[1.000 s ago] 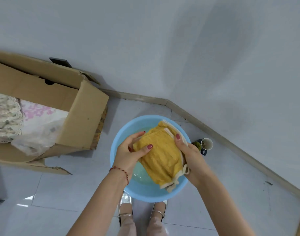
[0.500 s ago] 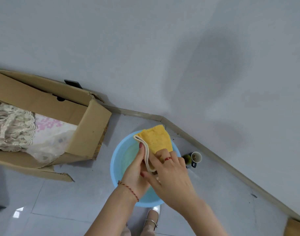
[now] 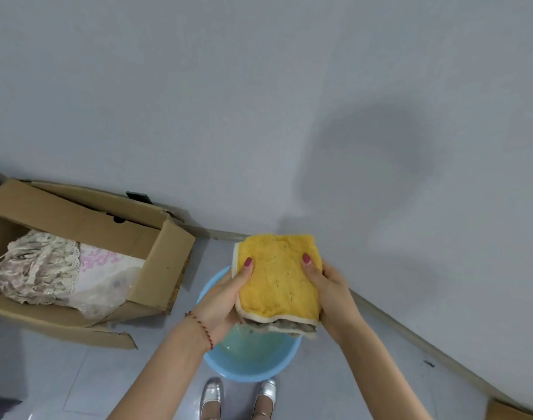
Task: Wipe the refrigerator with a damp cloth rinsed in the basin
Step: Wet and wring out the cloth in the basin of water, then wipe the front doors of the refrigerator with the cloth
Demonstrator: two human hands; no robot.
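A folded yellow cloth (image 3: 277,277) with a cream border and a grey underside is held flat above the blue basin (image 3: 253,363). My left hand (image 3: 222,301) grips its left edge, thumb on top. My right hand (image 3: 331,292) grips its right edge the same way. The basin stands on the floor below my hands, with a little water showing in its bottom; its far half is hidden by the cloth and hands. No refrigerator is in view.
An open cardboard box (image 3: 156,256) with lace fabric and plastic-wrapped linens lies on the floor to the left. Grey walls meet in a corner ahead, with a baseboard (image 3: 410,334) running right. My silver shoes (image 3: 212,398) stand just behind the basin. Another cardboard piece (image 3: 507,412) sits bottom right.
The cloth went from spread over the basin, through a fold with hands overlapping, to a flat folded square held by both edges and raised higher. The view tilted up.
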